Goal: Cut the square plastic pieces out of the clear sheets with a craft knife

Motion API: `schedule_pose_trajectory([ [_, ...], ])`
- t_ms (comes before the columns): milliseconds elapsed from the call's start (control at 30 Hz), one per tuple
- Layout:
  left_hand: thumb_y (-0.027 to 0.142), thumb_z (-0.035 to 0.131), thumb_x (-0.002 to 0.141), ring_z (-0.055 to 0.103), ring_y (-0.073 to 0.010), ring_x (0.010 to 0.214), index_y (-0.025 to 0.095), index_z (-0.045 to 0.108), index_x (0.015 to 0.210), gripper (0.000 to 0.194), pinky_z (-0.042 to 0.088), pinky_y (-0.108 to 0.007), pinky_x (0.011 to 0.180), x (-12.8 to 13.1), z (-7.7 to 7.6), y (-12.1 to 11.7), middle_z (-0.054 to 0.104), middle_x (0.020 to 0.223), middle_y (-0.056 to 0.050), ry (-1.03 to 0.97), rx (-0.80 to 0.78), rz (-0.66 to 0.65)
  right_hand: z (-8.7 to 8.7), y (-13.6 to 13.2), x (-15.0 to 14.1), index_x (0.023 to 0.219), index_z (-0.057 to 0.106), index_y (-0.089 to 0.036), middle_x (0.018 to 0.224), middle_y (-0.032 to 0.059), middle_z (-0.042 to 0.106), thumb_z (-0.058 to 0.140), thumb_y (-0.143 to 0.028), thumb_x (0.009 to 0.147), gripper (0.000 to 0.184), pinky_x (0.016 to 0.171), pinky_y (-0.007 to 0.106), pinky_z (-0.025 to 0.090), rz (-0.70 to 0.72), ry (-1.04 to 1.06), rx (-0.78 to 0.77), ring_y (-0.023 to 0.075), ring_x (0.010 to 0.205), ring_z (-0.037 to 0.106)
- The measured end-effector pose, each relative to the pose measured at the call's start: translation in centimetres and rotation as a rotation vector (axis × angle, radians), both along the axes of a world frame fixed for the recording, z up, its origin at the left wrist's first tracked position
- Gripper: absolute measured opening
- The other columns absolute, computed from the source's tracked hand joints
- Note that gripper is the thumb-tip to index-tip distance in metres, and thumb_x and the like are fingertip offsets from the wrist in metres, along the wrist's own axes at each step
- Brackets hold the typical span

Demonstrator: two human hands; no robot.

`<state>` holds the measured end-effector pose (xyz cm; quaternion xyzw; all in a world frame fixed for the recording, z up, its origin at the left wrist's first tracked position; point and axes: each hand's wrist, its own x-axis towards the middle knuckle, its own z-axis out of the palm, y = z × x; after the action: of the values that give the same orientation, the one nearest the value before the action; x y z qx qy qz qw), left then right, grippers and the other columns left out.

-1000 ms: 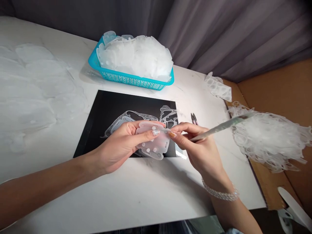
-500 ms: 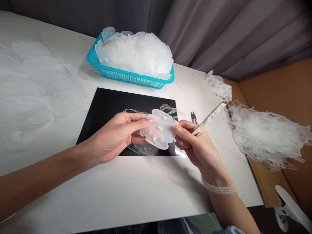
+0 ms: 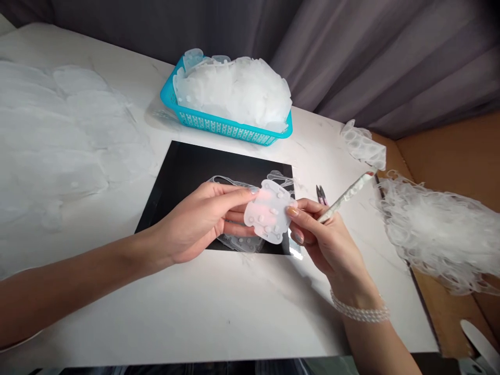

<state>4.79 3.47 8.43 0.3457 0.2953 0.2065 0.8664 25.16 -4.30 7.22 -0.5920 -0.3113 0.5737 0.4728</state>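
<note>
Operator: Entry one, the step in hand?

Clerk: By my judgement, a two-handed hold on a single piece, broad face toward you. Item: one translucent plate (image 3: 269, 219), centre of the frame, raised above the black mat (image 3: 191, 162). Your left hand (image 3: 199, 219) grips it narrowly, thumb on the upper left edge, fingers behind. Your right hand (image 3: 326, 229) pinches the right edge, thumb on top, and also carries a slim whitish tool (image 3: 347, 197) slanting toward the upper right.

Operator: What does the next move call for?

Clerk: As I judge it, a light, even pinch; the plate looks thin and likely to flex. Tool's far end best kept turned away from it.

Operator: Entry two, condition of the piece?

Clerk: Milky, see-through, faint pink tint in the middle. Outline rounded and notched. Face dotted with small pale knobs, ring-like marks near the corners. Finer marks: too small for you to read here.

Operator: Entry three, surroundings?

Clerk: Blue basket (image 3: 226, 126), upper centre, heaped with pale plates (image 3: 242, 88). Pale layered sheets (image 3: 78, 135), left side. Snips (image 3: 321, 195), just beyond your right hand. Tangled clear scraps (image 3: 441, 224), right side. Clear pieces (image 3: 242, 244) on the mat, partly hidden by your left hand.
</note>
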Motion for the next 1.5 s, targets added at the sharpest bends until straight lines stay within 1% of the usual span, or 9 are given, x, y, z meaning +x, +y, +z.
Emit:
schedule_pose_trajectory([
  [167,0.038,0.064,0.091,0.068,-0.0314,0.112,0.014,0.075,0.101,0.028,0.055,-0.045,0.096,0.0,-0.8,0.3,0.075,0.112,-0.015,-0.038,-0.056,0.042,0.0,-0.1,-0.2,0.081,0.067,-0.020,0.044,-0.0057,0.054,0.078,-0.036,0.082,0.019,0.042,0.023,0.016,-0.054,-0.017,0.075,0.0053,0.040,0.028],
  [367,0.045,0.064,0.089,0.068,-0.0334,0.112,0.013,0.056,0.134,0.056,0.052,-0.049,0.102,0.1,-2.0,1.6,0.067,0.126,-0.021,0.004,-0.304,0.029,-0.5,-0.3,-0.3,0.088,0.072,-0.022,0.073,0.0023,0.073,0.075,-0.031,0.084,0.011,0.045,0.024,0.031,-0.064,-0.290,0.293,0.0082,0.047,0.044],
  [567,0.006,0.067,0.082,0.066,-0.0270,0.117,0.015,0.043,0.148,0.070,0.051,-0.045,0.105,-0.2,-1.7,2.2,0.071,0.123,-0.015,0.012,-0.081,0.060,-1.4,0.1,0.6,0.093,0.073,-0.022,0.088,0.0046,0.074,0.064,-0.022,0.086,0.011,0.050,0.026,0.036,0.068,-0.453,0.285,0.0123,0.059,0.052],
  [767,0.009,0.068,0.083,0.065,-0.0273,0.118,0.016,0.043,0.149,0.071,0.050,-0.047,0.106,-0.3,-1.8,2.3,0.070,0.125,-0.015,-0.018,-0.065,0.058,-1.8,0.2,1.3,0.109,0.063,-0.024,0.089,0.0028,0.072,0.057,-0.011,0.076,0.036,0.046,0.026,0.025,-0.039,-0.284,0.223,0.0064,0.045,0.031],
  [1033,0.007,0.069,0.082,0.065,-0.0281,0.119,0.014,0.046,0.146,0.069,0.054,-0.042,0.101,-0.4,-1.2,2.7,0.071,0.122,-0.016,0.029,-0.033,0.129,-1.5,0.6,0.9,0.108,0.060,-0.022,0.091,0.0055,0.073,0.062,-0.019,0.078,0.029,0.048,0.025,0.022,-0.108,-0.215,0.194,0.0068,0.048,0.030],
  [1167,0.014,0.069,0.085,0.062,-0.0250,0.123,0.016,0.048,0.145,0.064,0.053,-0.035,0.103,-2.2,0.7,5.8,0.071,0.125,-0.014,0.108,0.290,0.413,-2.0,0.8,1.3,0.109,0.060,-0.021,0.097,0.0112,0.073,0.067,-0.037,0.083,0.032,0.048,0.027,0.021,-0.173,-0.226,0.157,0.0083,0.048,0.028],
  [1333,0.021,0.054,0.093,0.051,-0.0223,0.135,0.022,0.050,0.145,0.052,0.042,-0.034,0.112,-3.8,3.9,14.0,0.056,0.146,-0.007,0.475,1.202,0.868,-2.5,1.1,1.5,0.106,0.063,-0.022,0.097,0.0121,0.073,0.068,-0.054,0.081,0.041,0.049,0.028,0.020,-0.204,-0.217,0.175,0.0090,0.047,0.026],
  [1367,0.019,0.048,0.094,0.049,-0.0209,0.138,0.021,0.050,0.145,0.051,0.039,-0.033,0.115,-3.6,4.1,15.8,0.053,0.149,-0.006,0.555,1.318,0.845,-2.4,1.1,1.4,0.105,0.064,-0.022,0.096,0.0118,0.073,0.068,-0.056,0.081,0.042,0.049,0.028,0.020,-0.195,-0.218,0.178,0.0091,0.047,0.026],
  [1500,0.009,0.051,0.085,0.055,-0.0249,0.132,0.019,0.069,0.123,0.043,0.037,-0.040,0.116,-1.8,3.5,20.8,0.065,0.135,-0.005,0.612,1.368,0.597,-1.7,0.7,0.3,0.099,0.065,-0.021,0.093,0.0101,0.073,0.067,-0.057,0.081,0.040,0.050,0.027,0.018,-0.142,-0.226,0.173,0.0097,0.048,0.027],
])
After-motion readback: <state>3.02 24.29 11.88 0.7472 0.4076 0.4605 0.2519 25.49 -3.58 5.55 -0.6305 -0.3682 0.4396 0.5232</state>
